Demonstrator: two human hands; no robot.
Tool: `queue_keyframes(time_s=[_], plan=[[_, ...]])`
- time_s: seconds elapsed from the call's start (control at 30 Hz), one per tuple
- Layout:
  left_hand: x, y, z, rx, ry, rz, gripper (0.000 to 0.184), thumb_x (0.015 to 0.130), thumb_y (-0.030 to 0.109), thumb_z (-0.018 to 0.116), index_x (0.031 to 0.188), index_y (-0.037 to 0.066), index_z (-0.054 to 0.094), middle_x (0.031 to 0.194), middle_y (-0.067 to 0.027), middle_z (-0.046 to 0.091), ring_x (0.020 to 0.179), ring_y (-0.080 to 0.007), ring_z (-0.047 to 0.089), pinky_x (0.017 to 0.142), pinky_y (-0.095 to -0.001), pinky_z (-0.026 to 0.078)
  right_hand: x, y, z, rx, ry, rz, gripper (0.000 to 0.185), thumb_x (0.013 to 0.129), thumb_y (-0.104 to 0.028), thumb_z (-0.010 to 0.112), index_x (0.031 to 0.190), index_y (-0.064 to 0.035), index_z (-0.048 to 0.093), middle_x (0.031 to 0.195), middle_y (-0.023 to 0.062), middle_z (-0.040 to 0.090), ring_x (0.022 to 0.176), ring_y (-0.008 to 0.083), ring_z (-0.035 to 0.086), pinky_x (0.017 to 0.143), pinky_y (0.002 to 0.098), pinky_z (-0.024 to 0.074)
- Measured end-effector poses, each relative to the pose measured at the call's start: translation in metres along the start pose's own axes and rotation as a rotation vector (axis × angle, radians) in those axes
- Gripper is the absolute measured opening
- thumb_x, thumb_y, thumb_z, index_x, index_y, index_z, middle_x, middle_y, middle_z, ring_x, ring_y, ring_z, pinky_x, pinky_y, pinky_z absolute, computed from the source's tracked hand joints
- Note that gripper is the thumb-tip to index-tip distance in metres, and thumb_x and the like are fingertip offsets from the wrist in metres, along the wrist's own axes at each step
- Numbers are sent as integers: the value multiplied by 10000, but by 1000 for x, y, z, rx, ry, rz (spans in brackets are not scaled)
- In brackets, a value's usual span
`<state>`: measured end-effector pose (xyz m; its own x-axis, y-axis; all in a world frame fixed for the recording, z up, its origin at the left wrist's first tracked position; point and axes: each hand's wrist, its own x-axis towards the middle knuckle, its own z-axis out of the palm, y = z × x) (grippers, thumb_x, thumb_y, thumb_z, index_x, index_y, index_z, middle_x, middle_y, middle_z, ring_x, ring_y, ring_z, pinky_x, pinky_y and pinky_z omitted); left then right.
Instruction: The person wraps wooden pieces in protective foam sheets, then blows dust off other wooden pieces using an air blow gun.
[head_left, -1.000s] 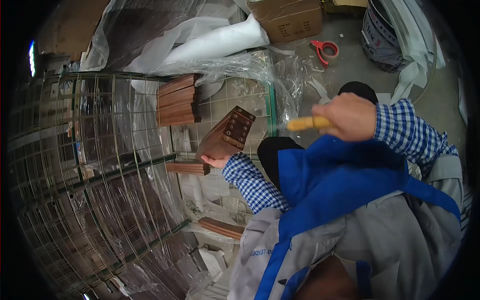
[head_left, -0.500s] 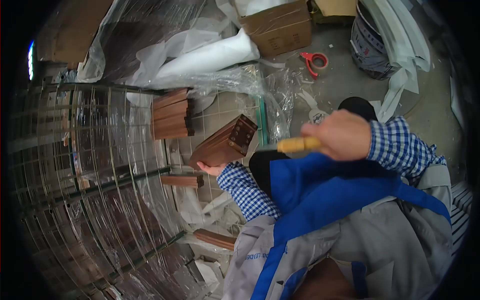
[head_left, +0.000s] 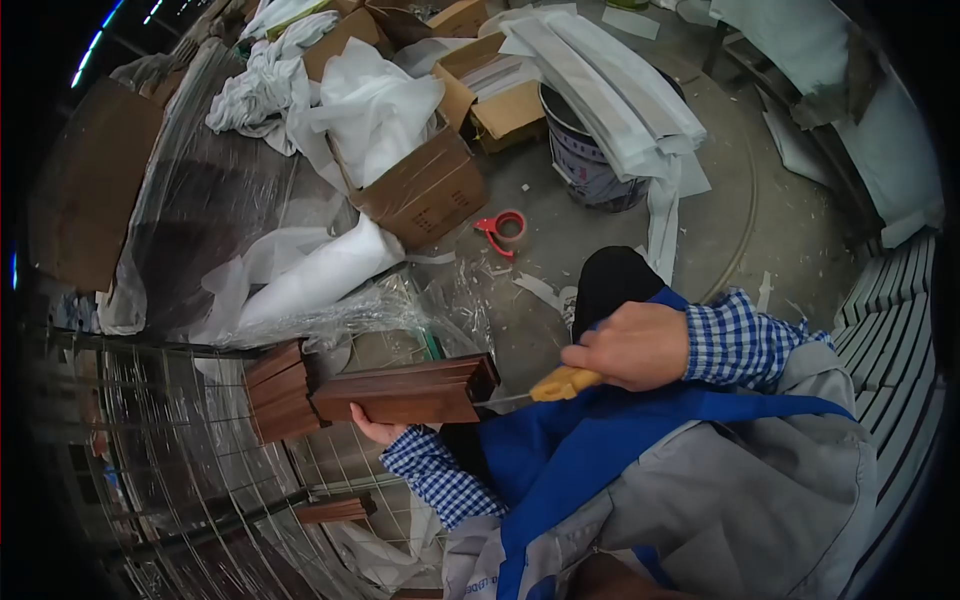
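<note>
My left hand (head_left: pixel 380 424) holds a bundle of reddish-brown wooden strips (head_left: pixel 400 393) from below, its thumb against the near side; the other fingers are hidden under it. My right hand (head_left: pixel 635 347) is wrapped round the yellow handle of a tool (head_left: pixel 566 383). A thin metal shaft or blade runs from that handle to the right end of the bundle; I cannot tell whether its tip touches. Left of the held bundle sits a stack of similar brown strips (head_left: pixel 280 390). A smaller brown piece (head_left: pixel 335 510) lies lower on the wire mesh.
A wire mesh cage (head_left: pixel 190 480) wraps round the left side. Beyond are a white foam roll (head_left: pixel 325 275), a carton with white wrap (head_left: pixel 425 195), a red tape dispenser (head_left: pixel 497 232) and a bucket (head_left: pixel 590 170) under long white strips. Grey slats (head_left: pixel 885 350) stand at right.
The bundle has turned from tilted, end face toward me, to nearly level. My right hand has brought the tool down and left to its end. The head view has shifted.
</note>
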<state>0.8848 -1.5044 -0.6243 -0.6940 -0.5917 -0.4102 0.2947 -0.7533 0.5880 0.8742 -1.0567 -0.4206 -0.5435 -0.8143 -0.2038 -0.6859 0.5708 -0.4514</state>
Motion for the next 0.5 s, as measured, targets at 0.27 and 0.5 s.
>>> queue_keyframes(time_s=[0.27, 0.5], plan=[[-15, -4, 122, 205, -493, -194, 461, 933, 263, 622, 1335, 55, 535, 1236, -130, 655, 1113, -306, 638, 976, -458, 543, -80, 18, 19, 11, -123, 165, 251, 871, -230, 651, 1075, -97, 595, 838, 121, 685, 737, 325, 696, 621, 443, 561], [-55, -48, 277, 687, -842, -172, 502, 835, 161, 667, 1275, -22, 508, 1093, -127, 642, 954, -268, 654, 859, -394, 551, -72, 19, 39, -13, -40, 47, 242, 900, -209, 600, 1112, -93, 604, 842, 118, 688, 741, 310, 711, 606, 420, 578]])
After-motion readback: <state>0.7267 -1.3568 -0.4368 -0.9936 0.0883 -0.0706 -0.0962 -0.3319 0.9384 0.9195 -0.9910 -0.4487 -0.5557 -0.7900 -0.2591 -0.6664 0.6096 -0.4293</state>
